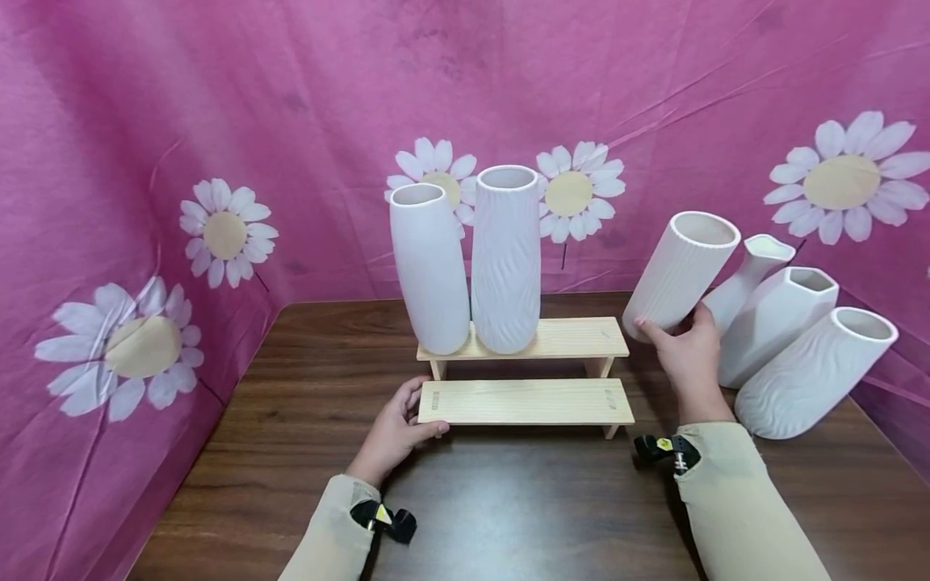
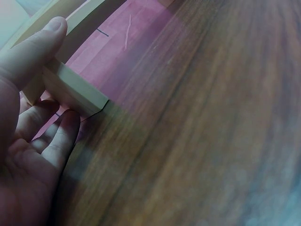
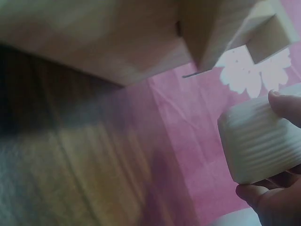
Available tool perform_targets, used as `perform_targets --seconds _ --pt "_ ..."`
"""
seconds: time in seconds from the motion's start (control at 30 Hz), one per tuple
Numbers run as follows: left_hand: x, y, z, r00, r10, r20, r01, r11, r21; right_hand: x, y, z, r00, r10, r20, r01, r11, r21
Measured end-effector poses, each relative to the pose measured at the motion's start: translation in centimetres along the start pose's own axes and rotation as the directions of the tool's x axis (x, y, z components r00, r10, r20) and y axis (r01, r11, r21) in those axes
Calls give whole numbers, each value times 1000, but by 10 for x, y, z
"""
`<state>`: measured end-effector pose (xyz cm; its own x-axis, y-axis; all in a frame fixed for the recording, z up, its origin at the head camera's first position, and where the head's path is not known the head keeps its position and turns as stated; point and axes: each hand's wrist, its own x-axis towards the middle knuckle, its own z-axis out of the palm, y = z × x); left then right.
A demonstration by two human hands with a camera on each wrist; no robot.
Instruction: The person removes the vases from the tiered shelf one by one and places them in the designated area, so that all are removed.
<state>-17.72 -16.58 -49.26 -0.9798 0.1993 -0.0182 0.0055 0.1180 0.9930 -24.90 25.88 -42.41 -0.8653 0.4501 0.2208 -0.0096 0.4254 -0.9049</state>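
My right hand (image 1: 689, 355) grips a white ribbed vase (image 1: 679, 270) round its lower part, and the vase tilts to the right. In the right wrist view, the thumb and fingers lie on opposite sides of the ribbed vase (image 3: 258, 141) near its base. My left hand (image 1: 398, 428) holds the left end of a two-step wooden stand (image 1: 523, 402), thumb along the front edge of the lower step. The fingers curl beside the stand's leg (image 2: 75, 89) in the left wrist view. On the upper step stand a smooth white vase (image 1: 430, 266) and a wavy-textured white vase (image 1: 506, 258).
Right of my right hand, more white vases stand close together: a narrow-necked one (image 1: 748, 278), an angular one (image 1: 777, 331) and a wavy one (image 1: 817, 375). The brown wooden table (image 1: 501, 500) meets a pink cloth (image 1: 327, 121) with white flowers.
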Motion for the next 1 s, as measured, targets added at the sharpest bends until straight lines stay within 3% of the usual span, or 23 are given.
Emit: perform_targets --seconds 0.53,1.0 --pt "1 0 1 1000 5 -6 -5 1000 -1 11 30 4 996 81 35 -81 997 -6" --pt "1 0 0 1000 1 -7 -1 1000 10 16 43 6 981 179 74 -183 981 63"
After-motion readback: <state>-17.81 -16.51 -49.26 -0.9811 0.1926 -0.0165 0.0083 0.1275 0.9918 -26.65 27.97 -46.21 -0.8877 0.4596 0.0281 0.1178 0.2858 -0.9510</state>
